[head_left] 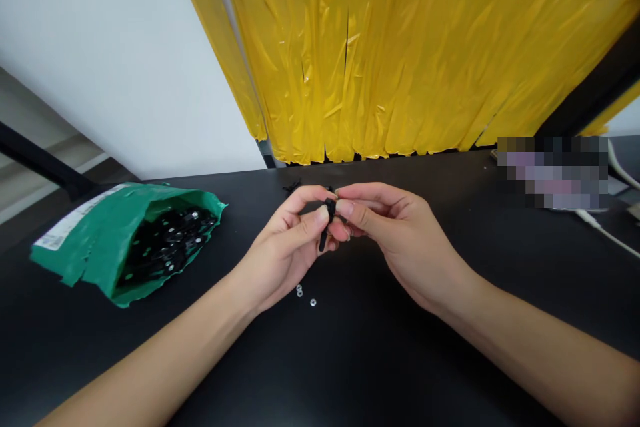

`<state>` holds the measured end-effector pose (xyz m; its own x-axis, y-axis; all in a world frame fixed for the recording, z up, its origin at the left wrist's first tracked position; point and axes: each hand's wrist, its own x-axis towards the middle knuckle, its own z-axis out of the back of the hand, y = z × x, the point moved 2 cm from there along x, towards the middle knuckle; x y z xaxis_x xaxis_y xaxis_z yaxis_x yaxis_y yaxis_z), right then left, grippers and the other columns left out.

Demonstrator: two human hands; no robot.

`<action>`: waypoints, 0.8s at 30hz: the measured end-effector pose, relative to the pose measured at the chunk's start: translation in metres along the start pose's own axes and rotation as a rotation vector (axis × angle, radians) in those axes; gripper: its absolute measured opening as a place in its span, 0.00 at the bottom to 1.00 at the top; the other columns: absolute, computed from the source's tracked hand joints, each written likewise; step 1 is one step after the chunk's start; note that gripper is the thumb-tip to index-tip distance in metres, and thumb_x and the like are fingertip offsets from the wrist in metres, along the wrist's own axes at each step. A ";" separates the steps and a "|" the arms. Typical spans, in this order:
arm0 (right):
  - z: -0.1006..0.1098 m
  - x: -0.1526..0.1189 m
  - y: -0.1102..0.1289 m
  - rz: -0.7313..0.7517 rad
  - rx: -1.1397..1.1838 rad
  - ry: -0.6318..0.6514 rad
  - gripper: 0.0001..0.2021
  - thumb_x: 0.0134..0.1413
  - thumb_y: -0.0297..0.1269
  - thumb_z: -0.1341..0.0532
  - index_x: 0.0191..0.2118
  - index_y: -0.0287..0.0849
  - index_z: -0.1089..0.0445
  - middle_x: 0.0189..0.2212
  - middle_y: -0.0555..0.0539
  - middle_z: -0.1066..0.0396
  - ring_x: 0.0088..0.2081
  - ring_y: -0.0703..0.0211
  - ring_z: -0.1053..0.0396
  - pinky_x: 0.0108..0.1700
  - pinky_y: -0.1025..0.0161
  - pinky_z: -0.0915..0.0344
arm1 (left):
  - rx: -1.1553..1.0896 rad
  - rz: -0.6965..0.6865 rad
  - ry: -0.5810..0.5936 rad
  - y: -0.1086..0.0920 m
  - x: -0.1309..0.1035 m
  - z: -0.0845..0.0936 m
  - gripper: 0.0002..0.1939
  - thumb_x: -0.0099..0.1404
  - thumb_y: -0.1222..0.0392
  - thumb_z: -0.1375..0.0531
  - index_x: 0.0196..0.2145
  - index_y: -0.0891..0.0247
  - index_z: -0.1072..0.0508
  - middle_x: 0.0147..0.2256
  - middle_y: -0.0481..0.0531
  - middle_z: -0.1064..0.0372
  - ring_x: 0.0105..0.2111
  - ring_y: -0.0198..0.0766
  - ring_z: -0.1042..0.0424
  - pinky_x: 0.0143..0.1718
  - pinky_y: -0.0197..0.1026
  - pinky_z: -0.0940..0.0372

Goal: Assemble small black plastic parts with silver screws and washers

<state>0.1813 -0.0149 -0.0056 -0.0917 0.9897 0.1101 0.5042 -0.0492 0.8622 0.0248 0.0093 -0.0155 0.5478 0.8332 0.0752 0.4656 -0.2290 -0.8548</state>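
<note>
The black table (450,347) bore the green bag (95,227), open-mouthed around dark pieces. To the bag's right, my left hand (293,233) and my right hand (407,220) met, fingertips of both clamped on the black part (323,239), the right ones at its upper end. I judged it light, fairly stiff and perhaps slick, best pinched at the thicker top, with little force on the slim stem. It looked dark and narrow, slightly tilted, its finer shape hidden by my fingers. Smallest, pale rings (313,302) lay right of the bag.
</note>
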 end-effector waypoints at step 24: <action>0.001 -0.002 -0.002 0.034 -0.074 0.186 0.07 0.60 0.40 0.26 0.36 0.43 0.19 0.26 0.53 0.25 0.32 0.63 0.29 0.42 0.63 0.30 | 0.097 -0.079 0.104 -0.008 -0.005 -0.004 0.07 0.70 0.62 0.33 0.45 0.53 0.22 0.29 0.47 0.20 0.33 0.34 0.22 0.41 0.35 0.31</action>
<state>0.1811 -0.0165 -0.0078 -0.2356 0.9458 0.2234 0.4458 -0.0991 0.8896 0.0213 0.0051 -0.0066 0.5835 0.7890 0.1924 0.4438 -0.1114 -0.8892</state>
